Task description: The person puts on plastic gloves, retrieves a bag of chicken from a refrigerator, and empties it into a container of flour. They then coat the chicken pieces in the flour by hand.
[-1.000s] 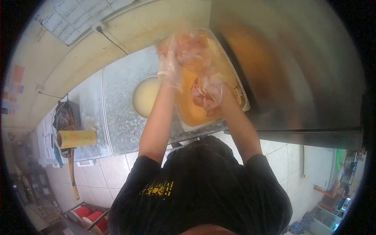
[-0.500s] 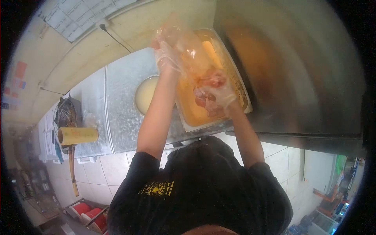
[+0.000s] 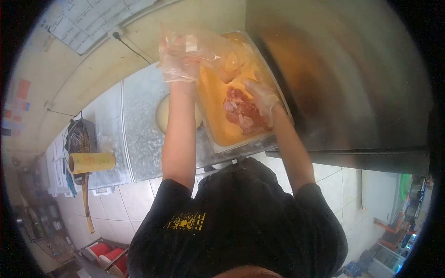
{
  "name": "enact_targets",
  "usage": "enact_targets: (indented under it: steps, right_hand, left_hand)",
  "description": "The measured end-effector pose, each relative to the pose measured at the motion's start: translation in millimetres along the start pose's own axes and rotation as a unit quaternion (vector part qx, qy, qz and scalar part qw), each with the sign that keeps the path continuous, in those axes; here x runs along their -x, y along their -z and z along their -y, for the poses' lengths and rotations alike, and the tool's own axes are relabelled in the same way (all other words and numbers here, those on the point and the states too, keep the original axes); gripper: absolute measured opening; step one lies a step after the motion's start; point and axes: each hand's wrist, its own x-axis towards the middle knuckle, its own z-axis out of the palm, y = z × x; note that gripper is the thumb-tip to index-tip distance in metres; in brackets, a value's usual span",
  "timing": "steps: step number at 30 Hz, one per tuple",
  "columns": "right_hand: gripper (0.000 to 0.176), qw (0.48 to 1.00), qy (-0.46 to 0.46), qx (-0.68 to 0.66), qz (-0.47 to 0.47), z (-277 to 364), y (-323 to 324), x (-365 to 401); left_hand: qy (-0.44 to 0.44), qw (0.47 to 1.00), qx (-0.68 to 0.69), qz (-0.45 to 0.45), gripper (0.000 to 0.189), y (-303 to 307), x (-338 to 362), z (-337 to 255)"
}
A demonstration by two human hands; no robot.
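My left hand [image 3: 178, 65], in a clear plastic glove, is closed around the upper part of a clear plastic bag [image 3: 211, 52]. The bag slants down over a deep rectangular tray [image 3: 222, 149] whose inside looks orange-yellow. Raw meat [image 3: 244, 112] lies in a pile in the tray's near half. Just right of the meat is my gloved right hand [image 3: 265, 98], its fingers stretched out toward the bag's lower end and nothing held in them. Whether it touches the meat's edge is hard to tell.
A round bowl [image 3: 162, 111] of pale contents stands left of the tray, partly behind my left forearm. Further left are a yellow roll [image 3: 92, 162] and a strainer with a wooden handle [image 3: 85, 199]. A dark metal panel [image 3: 343, 92] rises close on the right.
The meat that was at my right hand now lies in the tray, and that hand has opened. My left hand has moved left with the bag.
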Motion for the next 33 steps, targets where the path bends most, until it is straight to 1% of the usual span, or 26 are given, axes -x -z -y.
enact_targets:
  steps: [1, 2, 5, 6, 8, 9, 11, 13, 14, 15, 16, 17, 18, 19, 20, 22, 23, 24, 25, 26, 27, 28, 29, 30, 32, 33]
  right_hand:
    - [0.069, 0.985, -0.021, -0.165, 0.047, -24, 3, -20]
    - [0.064, 0.94, -0.041, -0.325, 0.093, -35, 3, -32]
    - [0.044, 0.926, 0.028, -0.327, 0.184, -33, -19, -45]
    - [0.039, 0.936, 0.014, -0.312, 0.162, -29, -20, -46]
    - [0.03, 0.952, -0.017, -0.282, 0.118, -24, -24, -45]
    - [0.029, 0.963, -0.046, -0.253, 0.08, -19, -23, -46]
    - [0.027, 0.976, -0.108, -0.19, 0.003, -14, -17, -44]
    - [0.032, 0.99, -0.114, -0.082, -0.003, -32, -6, -83]
    - [0.034, 0.993, -0.117, -0.027, -0.004, -41, -3, -98]
    - [0.036, 0.987, -0.103, -0.111, 0.061, -29, -4, -82]
    - [0.038, 0.969, -0.088, -0.195, 0.126, -3, -6, -46]
    - [0.04, 0.939, -0.075, -0.275, 0.19, 16, -8, -20]
    - [0.042, 0.932, -0.048, -0.316, 0.169, 22, -11, -11]
    - [0.043, 0.922, -0.024, -0.356, 0.148, 26, -16, -5]
    - [0.045, 0.909, -0.002, -0.395, 0.13, 26, -22, -3]
    - [0.043, 0.925, -0.11, -0.362, 0.04, 6, -13, -16]
    - [0.041, 0.955, -0.108, -0.275, 0.028, 11, -16, -4]
    - [0.039, 0.976, -0.11, -0.185, 0.017, 16, -19, 10]
    - [0.039, 0.989, -0.087, -0.112, 0.029, 16, -17, 20]
    - [0.04, 0.994, -0.064, -0.073, 0.052, 15, -15, 28]
    - [0.04, 0.994, -0.048, -0.062, 0.075, 12, -12, 32]
    - [0.04, 0.994, -0.033, -0.048, 0.097, 9, -9, 35]
    - [0.04, 0.992, -0.024, -0.041, 0.114, 7, -6, 40]
    - [0.041, 0.991, -0.019, -0.035, 0.128, 6, -6, 48]
    - [0.042, 0.986, -0.01, -0.02, 0.165, 5, -15, 65]
    - [0.042, 0.982, -0.009, -0.012, 0.187, 2, -23, 78]
  left_hand:
    - [0.005, 1.0, 0.004, -0.014, 0.06, 4, 2, 2]
    - [0.009, 1.0, 0.007, -0.027, 0.06, 7, 3, 4]
    - [0.003, 0.996, 0.006, -0.09, 0.059, 14, 11, 11]
    - [-0.004, 0.993, 0.003, -0.117, 0.059, 15, 14, 10]
    - [-0.037, 0.989, -0.046, -0.132, 0.056, 14, 21, 11]
    - [-0.055, 0.986, -0.07, -0.141, 0.055, 12, 27, 13]
    - [-0.061, 0.958, -0.261, -0.104, 0.049, 13, 43, 24]
    - [-0.116, 0.897, -0.426, -0.001, 0.042, 22, 58, 49]
    - [-0.117, 0.878, -0.46, 0.064, 0.044, 29, 64, 68]
    - [-0.121, 0.855, -0.487, 0.129, 0.046, 36, 70, 87]
    - [-0.119, 0.809, -0.551, 0.164, 0.052, 35, 76, 99]
    - [-0.122, 0.758, -0.609, 0.2, 0.058, 33, 83, 110]
    - [-0.159, 0.635, -0.725, 0.215, 0.058, 22, 95, 114]
    - [-0.187, 0.492, -0.821, 0.222, 0.058, 13, 105, 117]
    - [-0.197, 0.486, -0.824, 0.214, 0.058, 10, 112, 120]
    - [-0.213, 0.471, -0.835, 0.191, 0.058, 7, 127, 122]
    - [-0.181, 0.54, -0.795, 0.212, 0.056, 5, 132, 125]
    - [-0.119, 0.588, -0.767, 0.229, 0.055, -2, 143, 120]
    - [-0.055, 0.631, -0.736, 0.238, 0.054, -10, 154, 115]
    - [0.035, 0.656, -0.714, 0.241, 0.053, -30, 171, 94]
    - [-0.092, 0.692, -0.681, 0.22, 0.054, -49, 193, 72]
    - [-0.234, 0.692, -0.657, 0.185, 0.054, -54, 211, 59]
    - [-0.195, 0.722, -0.641, 0.173, 0.055, -55, 238, 42]
    - [-0.145, 0.735, -0.644, 0.155, 0.057, -44, 266, 32]
    - [-0.057, 0.775, -0.625, 0.074, 0.06, -24, 333, 1]
    - [-0.02, 0.798, -0.602, 0.015, 0.06, -20, 384, -18]
